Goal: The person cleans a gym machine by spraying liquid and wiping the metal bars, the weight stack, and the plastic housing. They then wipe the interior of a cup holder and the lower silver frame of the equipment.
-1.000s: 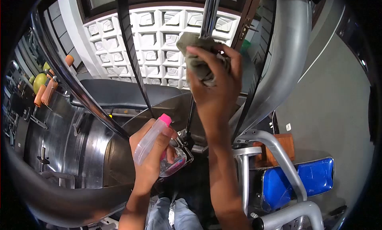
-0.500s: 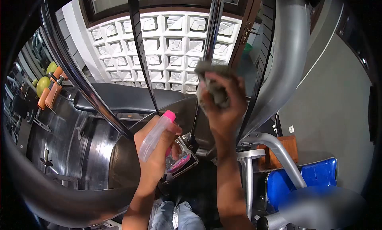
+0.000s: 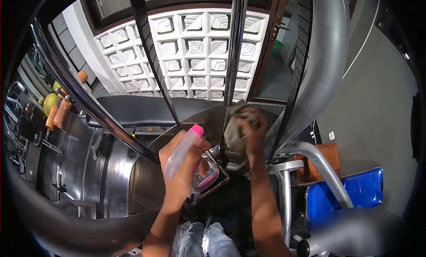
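A clear spray bottle with a pink nozzle is in my left hand, whose fingers are wrapped round its neck. Part of the bottle's body, with a pink label, shows below the fingers. My right hand, slightly blurred, grips a grey-green cloth. The cloth is beside the lower part of a vertical chrome rod; whether they touch I cannot tell. Behind both hands is a dark panel of the gym machine.
Black belts hang at both sides of the rod. A thick silver frame tube curves down at the right, near blue seats and a wooden block. A black padded bench lies behind, before a white patterned wall.
My right hand and the cloth have moved down along the rod. The view has shifted a little, and my left hand with the bottle appears slightly further right.
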{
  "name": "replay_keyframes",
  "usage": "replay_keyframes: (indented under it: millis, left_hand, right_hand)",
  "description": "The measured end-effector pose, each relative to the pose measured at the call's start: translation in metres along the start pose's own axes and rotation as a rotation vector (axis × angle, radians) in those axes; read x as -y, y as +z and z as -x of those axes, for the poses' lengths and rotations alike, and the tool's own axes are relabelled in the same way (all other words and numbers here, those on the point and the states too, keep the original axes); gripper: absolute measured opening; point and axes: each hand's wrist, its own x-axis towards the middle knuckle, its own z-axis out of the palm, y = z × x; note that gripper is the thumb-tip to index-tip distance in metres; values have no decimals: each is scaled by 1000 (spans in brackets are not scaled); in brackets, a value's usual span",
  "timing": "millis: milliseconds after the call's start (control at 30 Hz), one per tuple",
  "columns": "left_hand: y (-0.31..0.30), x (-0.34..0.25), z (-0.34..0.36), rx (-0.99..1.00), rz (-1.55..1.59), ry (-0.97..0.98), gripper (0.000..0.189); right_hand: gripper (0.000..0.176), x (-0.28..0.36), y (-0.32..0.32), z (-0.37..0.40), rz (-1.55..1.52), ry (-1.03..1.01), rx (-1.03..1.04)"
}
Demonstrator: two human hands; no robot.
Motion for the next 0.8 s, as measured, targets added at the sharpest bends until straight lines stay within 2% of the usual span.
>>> replay_keyframes:
  millis: [33,100,167,233,300,367,400,433,467,500,600,667,700,767,800]
  left_hand:
    - [-2,1,0,3,-5,-4,28]
    - [-4,4,0,20,-20,-22,28]
    - [-4,7,1,30,-11,-29,28]
    - [-6,8,1,42,-9,-39,28]
    - [-8,9,1,74,-38,-48,29]
    - [-9,11,1,73,-30,-58,28]
    - [-9,12,1,67,-17,-64,28]
    - [-9,14,1,67,-12,-65,28]
    - [-9,17,1,71,11,-68,28]
    - [-10,19,1,74,33,-73,28]
    - [-9,24,1,75,34,-101,27]
    - [-8,27,3,71,35,-112,26]
    - [-7,29,4,62,36,-117,25]
    - [-7,33,5,49,21,-139,25]
    - [-6,34,6,43,3,-159,24]
  right_hand:
    - [23,-3,-5,-6,-271,253,-109]
    - [23,49,20,-32,-300,122,-236]
    - [26,78,31,-66,-283,13,62]
    - [25,72,44,-90,-312,130,157]
    - [23,52,45,-98,-299,151,63]
    - [22,40,29,-93,-187,258,452]
    - [25,-4,22,-84,98,-27,339]
    - [28,-13,26,-55,270,-304,50]
    - [25,-1,14,-45,139,135,301]
    - [22,4,15,-27,122,237,243]
    - [17,-2,6,-11,140,334,323]
    - [20,14,11,-3,356,-141,111]
    - [20,28,16,-5,359,-140,111]
    - [27,58,28,-7,513,-506,-37]
    - [29,72,35,-10,593,-607,-15]
